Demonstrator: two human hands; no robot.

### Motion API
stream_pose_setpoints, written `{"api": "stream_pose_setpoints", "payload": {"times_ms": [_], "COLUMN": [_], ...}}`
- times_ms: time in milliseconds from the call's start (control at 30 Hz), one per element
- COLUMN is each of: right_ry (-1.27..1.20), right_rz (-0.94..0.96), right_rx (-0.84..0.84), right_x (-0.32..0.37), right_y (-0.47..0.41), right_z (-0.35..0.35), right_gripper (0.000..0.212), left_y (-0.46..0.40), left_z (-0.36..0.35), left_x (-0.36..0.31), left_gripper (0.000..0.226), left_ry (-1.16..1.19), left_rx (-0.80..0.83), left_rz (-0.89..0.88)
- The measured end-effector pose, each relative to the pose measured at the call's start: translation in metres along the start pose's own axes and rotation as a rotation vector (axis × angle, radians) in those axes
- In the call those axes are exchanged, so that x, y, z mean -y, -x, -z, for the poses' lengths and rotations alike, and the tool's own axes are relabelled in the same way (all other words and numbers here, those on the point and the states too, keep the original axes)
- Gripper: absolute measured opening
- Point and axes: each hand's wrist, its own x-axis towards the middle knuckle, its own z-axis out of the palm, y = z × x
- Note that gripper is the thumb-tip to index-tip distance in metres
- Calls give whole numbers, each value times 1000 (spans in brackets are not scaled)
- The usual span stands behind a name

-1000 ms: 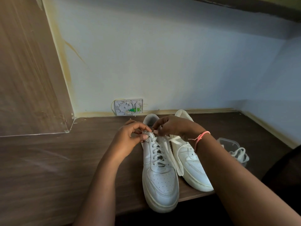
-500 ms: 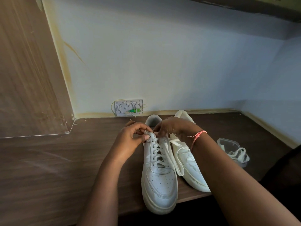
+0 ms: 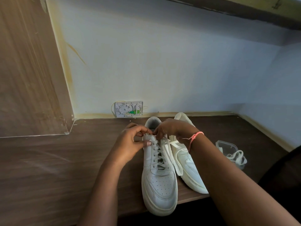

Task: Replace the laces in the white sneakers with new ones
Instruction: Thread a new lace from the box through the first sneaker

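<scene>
From the head view, two white sneakers stand side by side on a dark wooden bench (image 3: 48,168), low and right of centre in the frame, toes pointing toward the camera. The left sneaker (image 3: 158,181) is laced, its toe hanging just over the bench's near edge. The right sneaker (image 3: 187,163) lies just beside it, touching or nearly so, angled slightly toward the lower right, and is partly hidden by the right forearm.

Both hands meet at the top of the left sneaker's lacing, close to the collar. The left hand (image 3: 132,144) comes in from the lower centre, fingers curled, thumb and forefinger pinching at the lace (image 3: 157,154) near the uppermost eyelets. The right hand (image 3: 169,128) reaches across from the lower right, fingers curled downward, pinching the lace end at the same spot; the exact grip is hidden by the knuckles. A flat loose end of the lace runs from the hands down along the gap between the two sneakers. A pink thread bracelet (image 3: 194,137) circles the right wrist.

At the right of the frame, well apart from the sneakers, a small clear plastic container (image 3: 225,144) sits on the bench with a white lace (image 3: 237,156) spilling over its near side.

At the centre, on the pale wall where it meets the bench, sits a white wall box (image 3: 128,109) with a green part. A wooden panel (image 3: 27,70) fills the upper left.
</scene>
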Motion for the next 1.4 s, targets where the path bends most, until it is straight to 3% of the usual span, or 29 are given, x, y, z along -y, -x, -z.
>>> {"api": "stream_pose_setpoints", "payload": {"times_ms": [200, 333, 467, 600, 700, 833, 900, 933, 1000, 1067, 1133, 1267, 1400], "right_ry": [-300, -287, -217, -86, -83, -178, -189, -189, -186, -181, -181, -188, -202], "right_rz": [88, 4, -73, -60, -83, -113, -128, -130, -128, -123, -110, -83, -82], "right_rx": [-139, -497, -888, -952, -971, -905, -856, -846, -843, -846, -833, -823, -827], "right_x": [-13, -20, -21, -22, -22, -24, -27, -29, -29, -29, -28, -29, -30], "right_y": [24, 49, 84, 84, 78, 80, 83, 85, 86, 86, 84, 82, 80], "right_z": [-11, -40, -101, -145, -150, -149, -145, -144, -141, -139, -139, -140, -142], "right_gripper": [22, 39, 80, 107, 110, 119, 121, 122, 122, 121, 121, 120, 121], "left_y": [-1, 3, 8, 15, 23, 34, 44, 48, 52, 47, 41, 33, 26], "left_z": [3, -1, -13, -21, -22, 26, 56, 67, 74, 57, 27, -24, -34], "left_x": [-2, -1, 2, 5, 3, 15, 28, 37, 46, 40, 19, -10, -4], "left_gripper": [34, 26, 18, 12, 9, 12, 9, 3, 4, 10, 6, 37, 20], "left_ry": [-20, -4, -61, -89, 176, 485, 386, 167, -388, -640, -646, -653, -574], "left_rx": [7, -37, -152, -208, -321, -740, -945, -973, -824, -639, -528, -402, -377], "left_rz": [38, 33, -27, -42, 147, 386, 463, 500, 556, 373, 203, 95, 83]}}
